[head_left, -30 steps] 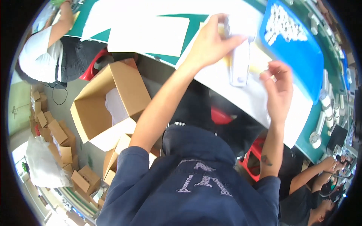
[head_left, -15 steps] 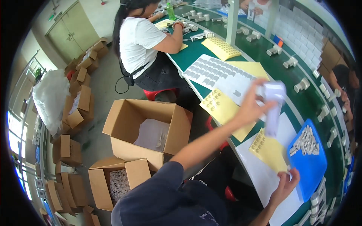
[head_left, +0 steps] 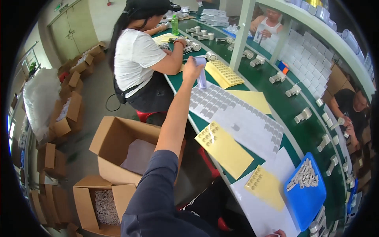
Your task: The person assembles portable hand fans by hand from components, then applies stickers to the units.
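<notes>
My left hand (head_left: 191, 72), on an outstretched arm, grips a pale plastic appliance body (head_left: 202, 80) with a wide head and straight handle. It is over the green bench, at the far end of a white sheet of grey stickers (head_left: 254, 132). Only a few fingertips of my right hand (head_left: 277, 234) show at the lower edge, by a plain white sheet (head_left: 256, 213); whether they hold anything is hidden. On that sheet lies a small yellow sticker sheet (head_left: 272, 193). A larger yellow sticker sheet (head_left: 233, 158) lies farther off.
A blue tray (head_left: 306, 207) carries small white parts (head_left: 306, 177). Similar pale bodies (head_left: 303, 115) line the green conveyor (head_left: 286, 102). A co-worker (head_left: 138, 55) sits at the far left of the bench. Open cartons (head_left: 118, 166) stand on the floor to my left. A metal post (head_left: 242, 37) rises beside the conveyor.
My left hand has carried the pale appliance body far and to the left, toward the co-worker. My right hand has drawn back from the small yellow sheet to the lower edge. The view has shifted.
</notes>
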`<state>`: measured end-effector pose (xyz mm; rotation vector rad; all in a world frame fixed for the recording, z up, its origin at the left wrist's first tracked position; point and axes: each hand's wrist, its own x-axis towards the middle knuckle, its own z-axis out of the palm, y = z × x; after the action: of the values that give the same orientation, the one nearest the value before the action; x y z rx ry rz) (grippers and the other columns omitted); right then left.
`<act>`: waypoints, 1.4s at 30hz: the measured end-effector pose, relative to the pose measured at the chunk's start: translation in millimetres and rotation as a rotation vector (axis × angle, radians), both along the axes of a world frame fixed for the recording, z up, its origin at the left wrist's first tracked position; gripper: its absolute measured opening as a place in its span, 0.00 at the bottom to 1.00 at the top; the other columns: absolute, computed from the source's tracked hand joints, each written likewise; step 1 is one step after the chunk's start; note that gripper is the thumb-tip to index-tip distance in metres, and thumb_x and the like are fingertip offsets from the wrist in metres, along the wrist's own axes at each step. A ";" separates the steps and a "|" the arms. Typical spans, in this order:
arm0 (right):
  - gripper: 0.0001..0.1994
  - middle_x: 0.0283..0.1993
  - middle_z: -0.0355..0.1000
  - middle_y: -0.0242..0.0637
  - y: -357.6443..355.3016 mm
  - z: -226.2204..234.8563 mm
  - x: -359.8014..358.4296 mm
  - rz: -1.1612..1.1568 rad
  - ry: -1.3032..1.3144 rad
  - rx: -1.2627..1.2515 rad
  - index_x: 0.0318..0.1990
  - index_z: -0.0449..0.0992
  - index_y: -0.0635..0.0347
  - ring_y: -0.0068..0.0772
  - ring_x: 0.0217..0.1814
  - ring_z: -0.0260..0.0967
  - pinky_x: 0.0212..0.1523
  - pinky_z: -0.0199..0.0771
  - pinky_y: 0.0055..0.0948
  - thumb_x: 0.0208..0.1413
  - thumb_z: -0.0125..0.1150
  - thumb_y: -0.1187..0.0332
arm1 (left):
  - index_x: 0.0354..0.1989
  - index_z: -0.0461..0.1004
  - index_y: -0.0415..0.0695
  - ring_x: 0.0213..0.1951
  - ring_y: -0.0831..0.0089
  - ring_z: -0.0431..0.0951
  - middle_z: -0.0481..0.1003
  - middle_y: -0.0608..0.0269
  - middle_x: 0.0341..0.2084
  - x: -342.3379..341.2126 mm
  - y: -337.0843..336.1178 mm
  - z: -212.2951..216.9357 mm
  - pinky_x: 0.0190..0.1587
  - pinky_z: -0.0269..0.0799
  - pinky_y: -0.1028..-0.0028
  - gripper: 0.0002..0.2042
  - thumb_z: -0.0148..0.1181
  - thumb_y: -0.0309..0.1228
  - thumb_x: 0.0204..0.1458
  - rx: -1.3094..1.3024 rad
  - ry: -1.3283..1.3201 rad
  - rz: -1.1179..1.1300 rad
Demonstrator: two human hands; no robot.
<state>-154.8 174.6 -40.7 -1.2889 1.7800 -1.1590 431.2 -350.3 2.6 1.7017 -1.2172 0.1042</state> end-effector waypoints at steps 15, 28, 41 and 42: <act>0.23 0.42 0.70 0.35 34.2 80.5 39.3 -0.065 0.050 0.463 0.60 0.60 0.59 0.27 0.45 0.71 0.51 0.71 0.29 0.59 0.60 0.76 | 0.61 0.61 0.37 0.48 0.49 0.76 0.71 0.45 0.51 9.8 -40.0 -36.5 0.50 0.74 0.58 0.37 0.66 0.45 0.45 0.296 -0.015 0.068; 0.23 0.43 0.70 0.37 -7.2 50.9 -16.7 0.996 1.102 -0.538 0.60 0.60 0.60 0.29 0.46 0.71 0.50 0.71 0.30 0.58 0.60 0.77 | 0.51 0.66 0.41 0.44 0.49 0.78 0.76 0.47 0.43 16.1 23.9 -34.4 0.45 0.76 0.57 0.28 0.66 0.38 0.40 0.336 -0.214 0.206; 0.22 0.43 0.70 0.35 36.8 75.9 57.0 -0.075 0.047 0.268 0.60 0.60 0.60 0.28 0.46 0.70 0.50 0.70 0.30 0.59 0.58 0.78 | 0.45 0.70 0.42 0.49 0.57 0.72 0.71 0.54 0.41 13.6 59.4 -45.2 0.43 0.73 0.58 0.25 0.68 0.44 0.44 0.215 -0.435 0.303; 0.22 0.43 0.70 0.35 40.5 73.7 56.1 -0.087 0.041 0.259 0.60 0.60 0.60 0.28 0.46 0.70 0.51 0.69 0.30 0.59 0.59 0.78 | 0.45 0.70 0.42 0.49 0.57 0.72 0.71 0.54 0.41 11.9 60.8 -44.0 0.43 0.73 0.58 0.25 0.68 0.44 0.44 0.212 -0.432 0.300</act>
<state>-98.7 215.1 33.1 -1.0985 1.9598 -0.9163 443.1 -289.5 -41.4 2.1125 -1.3063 0.5669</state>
